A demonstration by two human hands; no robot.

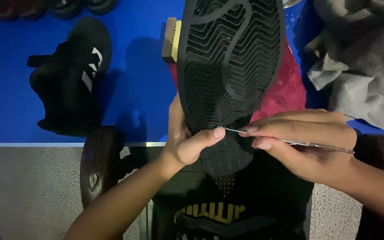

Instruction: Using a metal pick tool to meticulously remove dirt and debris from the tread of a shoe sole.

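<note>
Blue table [138,93] up top, grey floor below. The left hand [186,141] grips a black shoe [230,66] sole-up at its heel end, fingers wrapped, thumb pressed on the tread. The right hand [307,141] pinches a thin metal pick [290,141], tip touching the sole. Red cloth [285,91] under the shoe, second black shoe [72,80] lying left, grey cloth [361,62] right.

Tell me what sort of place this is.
Probably a shoe-cleaning or repair spot: an upturned shoe sole being picked at with a thin metal tool, a second black shoe, a brush and cloths on a blue table.
</note>
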